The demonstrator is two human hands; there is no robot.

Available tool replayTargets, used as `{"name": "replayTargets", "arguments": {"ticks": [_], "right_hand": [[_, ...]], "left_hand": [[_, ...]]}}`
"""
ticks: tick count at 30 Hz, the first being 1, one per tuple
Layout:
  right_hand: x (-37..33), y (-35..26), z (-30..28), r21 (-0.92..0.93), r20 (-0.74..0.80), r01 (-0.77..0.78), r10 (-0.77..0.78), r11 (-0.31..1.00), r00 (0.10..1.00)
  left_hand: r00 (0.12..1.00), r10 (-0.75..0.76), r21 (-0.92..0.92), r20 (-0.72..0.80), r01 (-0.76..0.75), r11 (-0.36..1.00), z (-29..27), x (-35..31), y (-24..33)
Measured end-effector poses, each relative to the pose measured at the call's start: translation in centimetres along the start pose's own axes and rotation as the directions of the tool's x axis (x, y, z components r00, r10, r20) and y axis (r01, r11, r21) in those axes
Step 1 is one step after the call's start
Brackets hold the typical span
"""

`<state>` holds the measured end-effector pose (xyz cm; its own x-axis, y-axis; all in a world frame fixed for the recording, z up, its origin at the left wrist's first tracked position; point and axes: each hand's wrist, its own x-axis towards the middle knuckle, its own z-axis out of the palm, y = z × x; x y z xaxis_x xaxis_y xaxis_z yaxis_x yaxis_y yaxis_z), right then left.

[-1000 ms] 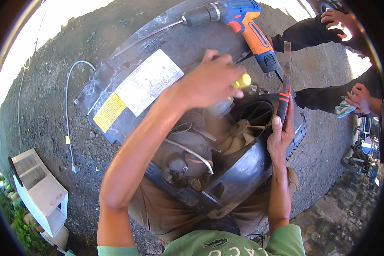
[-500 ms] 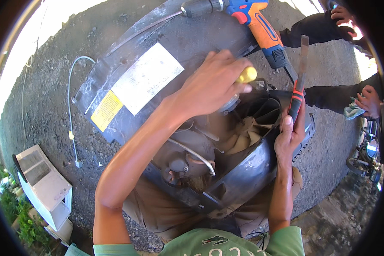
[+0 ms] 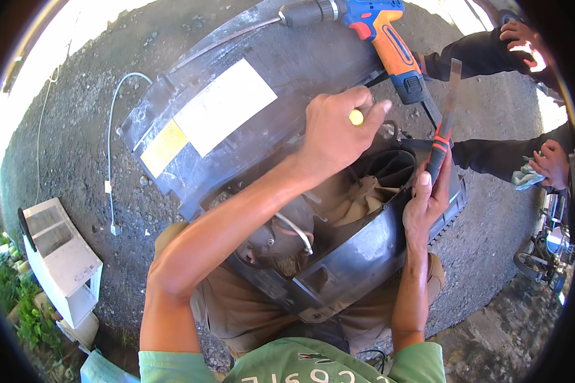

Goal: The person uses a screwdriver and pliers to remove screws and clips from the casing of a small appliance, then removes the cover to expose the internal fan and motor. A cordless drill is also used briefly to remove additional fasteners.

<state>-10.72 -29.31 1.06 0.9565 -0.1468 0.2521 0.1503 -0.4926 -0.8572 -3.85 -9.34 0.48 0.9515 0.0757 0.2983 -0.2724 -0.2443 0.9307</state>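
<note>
My left hand [image 3: 342, 131] is closed around a yellow handle [image 3: 356, 117], whose end shows between thumb and fingers; the rest of that tool is hidden below the fist. It is over the black plastic housing [image 3: 358, 246], near the beige fan [image 3: 367, 199]. My right hand [image 3: 421, 201] grips a flat-bladed tool [image 3: 450, 102] with a black and red handle, blade pointing up and away, beside the housing's right wall. Inside the housing, left of the fan, sits a rounded dark metal unit [image 3: 271, 236] with a pale bent tube. The housing rests between my legs.
An orange and blue cordless drill [image 3: 393, 48] lies across the far end of the dark panel [image 3: 294, 70], which carries white and yellow labels. Another person's hand [image 3: 551, 163] holds a cloth at right. A white box-like unit [image 3: 64, 255] and pale cable [image 3: 110, 140] lie left.
My left hand has rolled over and shifted slightly right, so the yellow handle now shows end-on. The right hand keeps its hold on the flat-bladed tool. The whole view has shifted slightly.
</note>
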Motion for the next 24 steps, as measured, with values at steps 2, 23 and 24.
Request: {"name": "replayTargets", "arguments": {"ticks": [2,23,24], "right_hand": [[-0.2,0.6,-0.1,0.025,-0.003,-0.009,0.009,1.000,1.000],[-0.2,-0.3,-0.3,0.117,0.012,-0.090,0.090,0.989,0.996],[-0.2,-0.3,-0.2,0.113,0.002,-0.115,0.116,0.987,0.993]], "left_hand": [[1.000,0.002,0.024,-0.017,-0.001,1.000,0.4,-0.1,1.7],[0.881,0.066,-0.133,0.468,-0.004,0.991,-6.3,2.3,3.9],[0.879,0.090,-0.125,0.468,-0.035,0.992,-6.1,2.3,3.4]]}}
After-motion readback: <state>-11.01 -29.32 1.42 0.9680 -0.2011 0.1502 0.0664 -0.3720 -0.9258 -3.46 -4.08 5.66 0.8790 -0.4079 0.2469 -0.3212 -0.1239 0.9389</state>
